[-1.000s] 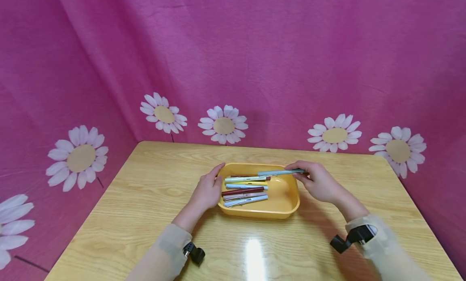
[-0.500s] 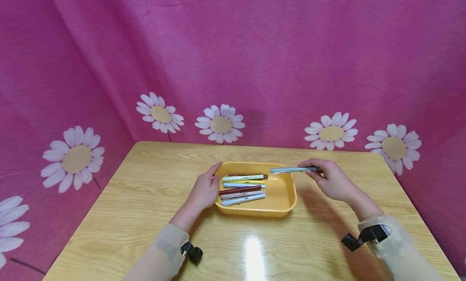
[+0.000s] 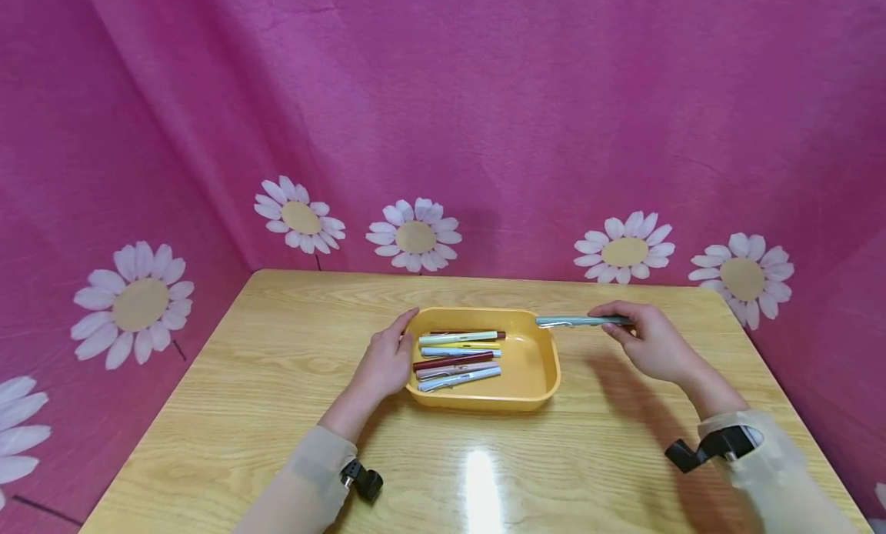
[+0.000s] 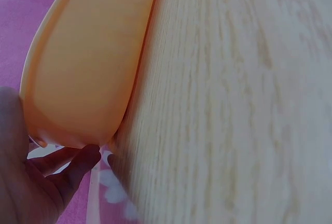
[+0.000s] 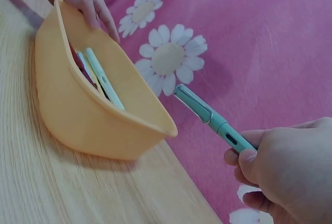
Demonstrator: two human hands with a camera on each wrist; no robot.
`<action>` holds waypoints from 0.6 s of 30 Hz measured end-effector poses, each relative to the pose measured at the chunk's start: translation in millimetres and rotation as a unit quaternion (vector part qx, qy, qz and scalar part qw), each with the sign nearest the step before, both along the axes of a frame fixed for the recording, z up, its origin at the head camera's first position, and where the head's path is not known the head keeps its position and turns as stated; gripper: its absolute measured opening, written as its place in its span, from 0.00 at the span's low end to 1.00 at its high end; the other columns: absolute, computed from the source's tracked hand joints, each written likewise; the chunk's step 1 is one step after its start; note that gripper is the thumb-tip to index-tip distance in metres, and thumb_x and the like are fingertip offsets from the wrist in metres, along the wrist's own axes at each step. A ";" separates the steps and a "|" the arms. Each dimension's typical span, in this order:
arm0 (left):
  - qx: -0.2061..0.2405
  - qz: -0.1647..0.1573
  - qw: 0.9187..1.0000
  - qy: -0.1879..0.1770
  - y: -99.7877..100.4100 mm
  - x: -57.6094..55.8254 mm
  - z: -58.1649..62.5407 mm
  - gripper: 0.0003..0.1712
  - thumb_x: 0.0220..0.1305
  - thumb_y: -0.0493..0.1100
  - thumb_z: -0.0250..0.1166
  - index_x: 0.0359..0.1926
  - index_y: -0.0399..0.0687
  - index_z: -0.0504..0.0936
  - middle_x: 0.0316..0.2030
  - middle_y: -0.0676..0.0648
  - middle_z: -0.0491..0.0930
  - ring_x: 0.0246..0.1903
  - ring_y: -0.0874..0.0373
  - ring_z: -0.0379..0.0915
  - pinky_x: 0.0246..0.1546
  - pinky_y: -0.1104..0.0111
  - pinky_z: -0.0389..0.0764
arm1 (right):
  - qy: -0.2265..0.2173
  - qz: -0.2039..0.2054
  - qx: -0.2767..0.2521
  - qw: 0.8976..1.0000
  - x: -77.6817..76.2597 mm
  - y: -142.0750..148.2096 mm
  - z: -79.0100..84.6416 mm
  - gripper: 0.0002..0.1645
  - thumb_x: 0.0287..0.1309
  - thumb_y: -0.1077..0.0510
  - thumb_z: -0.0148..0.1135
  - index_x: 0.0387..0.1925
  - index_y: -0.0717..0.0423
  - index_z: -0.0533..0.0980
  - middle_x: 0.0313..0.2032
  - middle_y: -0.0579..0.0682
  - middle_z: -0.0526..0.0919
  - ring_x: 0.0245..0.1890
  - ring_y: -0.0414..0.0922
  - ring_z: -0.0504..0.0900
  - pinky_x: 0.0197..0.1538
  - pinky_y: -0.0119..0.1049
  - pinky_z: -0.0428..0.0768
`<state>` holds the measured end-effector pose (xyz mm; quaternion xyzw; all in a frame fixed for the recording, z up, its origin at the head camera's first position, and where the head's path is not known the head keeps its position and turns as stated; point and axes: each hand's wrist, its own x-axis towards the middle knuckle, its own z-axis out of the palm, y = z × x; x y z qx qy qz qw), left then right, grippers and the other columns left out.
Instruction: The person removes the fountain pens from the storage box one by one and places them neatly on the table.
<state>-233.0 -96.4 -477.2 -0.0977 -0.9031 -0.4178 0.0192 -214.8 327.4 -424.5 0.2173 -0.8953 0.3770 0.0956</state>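
Note:
My right hand (image 3: 654, 338) pinches a blue-green pen (image 3: 571, 322) near one end. The pen is level, its clipped cap pointing left just above the right rim of a yellow plastic tray (image 3: 533, 368). In the right wrist view the silver clip and a small dark window show on the pen (image 5: 215, 124), between thumb and fingers. My left hand (image 3: 385, 361) holds the tray's left end, thumb at the rim and fingers against the outside. Several pens (image 3: 460, 357) lie side by side in the tray's left half: pale green, yellow, light blue, dark red and pinkish.
The tray stands on a light wood table (image 3: 291, 365) with a glossy light reflection near the front. A pink cloth (image 3: 484, 118) with white daisies hangs behind and at the sides. Each sleeve carries a black camera mount (image 3: 720, 445).
My right hand has carried the blue-green pen rightward, from over the other pens to the tray's right rim. The left hand keeps its hold on the tray.

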 end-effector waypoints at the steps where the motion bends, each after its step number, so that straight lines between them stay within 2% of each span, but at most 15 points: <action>1: 0.000 0.000 1.000 0.000 -0.1 0.0 0.0 0.29 0.84 0.41 0.47 0.81 0.54 0.66 0.66 0.35 0.78 0.63 0.45 0.75 0.67 0.48 0.73 | 0.001 -0.002 -0.001 1.000 -0.4 2.4 -1.6 0.14 0.67 0.75 0.64 0.49 0.62 0.85 0.38 0.50 0.85 0.32 0.41 0.79 0.34 0.30 0.77; 4: -0.001 0.000 1.000 -0.001 -0.2 0.4 0.8 0.29 0.84 0.41 0.47 0.81 0.54 0.66 0.66 0.36 0.78 0.64 0.44 0.74 0.68 0.47 0.71 | 0.006 -0.007 -0.001 1.000 -1.9 9.7 -6.5 0.14 0.66 0.76 0.63 0.48 0.63 0.85 0.38 0.51 0.86 0.33 0.40 0.79 0.37 0.29 0.79; 10: -0.004 0.006 1.000 -0.003 -0.5 1.0 1.6 0.29 0.83 0.43 0.47 0.81 0.55 0.66 0.66 0.35 0.78 0.63 0.42 0.74 0.67 0.46 0.72 | 0.002 -0.018 0.004 1.000 -4.1 22.9 -15.4 0.13 0.67 0.76 0.63 0.48 0.63 0.85 0.39 0.54 0.86 0.33 0.45 0.79 0.35 0.30 0.78; 18: 0.000 0.003 1.000 -0.005 0.2 1.0 1.1 0.29 0.83 0.42 0.47 0.81 0.54 0.66 0.68 0.35 0.76 0.66 0.44 0.72 0.69 0.47 0.70 | -0.033 -0.046 0.009 0.998 -2.4 39.2 -25.7 0.12 0.69 0.73 0.63 0.51 0.63 0.84 0.42 0.60 0.84 0.34 0.46 0.75 0.34 0.31 0.75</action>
